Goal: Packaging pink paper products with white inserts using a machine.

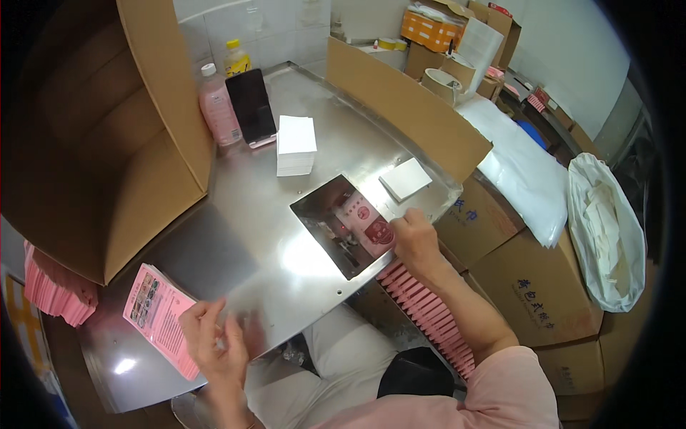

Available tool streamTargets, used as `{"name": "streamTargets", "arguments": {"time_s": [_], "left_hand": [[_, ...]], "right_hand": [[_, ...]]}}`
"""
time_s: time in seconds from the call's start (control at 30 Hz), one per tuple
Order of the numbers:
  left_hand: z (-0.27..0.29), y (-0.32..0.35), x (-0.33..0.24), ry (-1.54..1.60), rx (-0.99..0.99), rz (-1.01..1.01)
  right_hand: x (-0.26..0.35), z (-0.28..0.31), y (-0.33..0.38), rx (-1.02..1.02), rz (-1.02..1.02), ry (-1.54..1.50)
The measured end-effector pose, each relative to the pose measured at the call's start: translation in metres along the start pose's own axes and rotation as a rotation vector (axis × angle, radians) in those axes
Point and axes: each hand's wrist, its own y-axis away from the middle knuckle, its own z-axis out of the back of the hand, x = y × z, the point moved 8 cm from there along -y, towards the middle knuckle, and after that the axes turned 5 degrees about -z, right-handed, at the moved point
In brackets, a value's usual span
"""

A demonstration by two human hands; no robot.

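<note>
Right hand [416, 239] curled at the edge of the rectangular opening [336, 227] in the shiny steel tabletop [250, 236], fingertips pinching a small pink printed packet [368, 223] that sits half inside that slot. Left hand [214, 343] loosely open at the near edge, fingers on the stack of pink printed leaflets [158, 314], can't tell if actually gripping. Further back: a stack of white cards [296, 145], a black phone [251, 107] leaning by a pink bottle [218, 111]
</note>
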Motion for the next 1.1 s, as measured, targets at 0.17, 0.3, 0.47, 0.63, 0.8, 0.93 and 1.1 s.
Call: {"name": "streamTargets", "arguments": {"time_s": [0.17, 0.3, 0.47, 0.63, 0.8, 0.93, 1.1], "left_hand": [[0.079, 0.019, 0.049, -0.23, -0.105, -0.06], [0.091, 0.007, 0.057, -0.564, -0.197, -0.027], [0.06, 0.008, 0.114, -0.696, 0.063, 0.038], [0.06, 0.005, 0.103, -0.741, 0.024, 0.044], [0.066, -0.006, 0.1, -0.54, 0.055, 0.085], [0.068, 0.002, 0.116, -0.423, 0.038, 0.11], [0.062, 0.005, 0.108, -0.404, -0.035, 0.103]], "right_hand": [[-0.084, 0.083, 0.014, 0.082, -0.264, -0.24], [-0.125, 0.095, 0.051, 0.35, -0.322, 0.912], [-0.041, 0.065, -0.027, -0.192, -0.104, -0.085], [0.01, -0.005, -0.047, -0.13, 0.065, 0.063], [0.006, -0.019, -0.033, -0.133, 0.111, -0.177], [0.025, 0.055, -0.1, -0.494, 0.043, -0.472], [0.085, -0.009, -0.17, -0.402, 0.447, -0.405]]}}
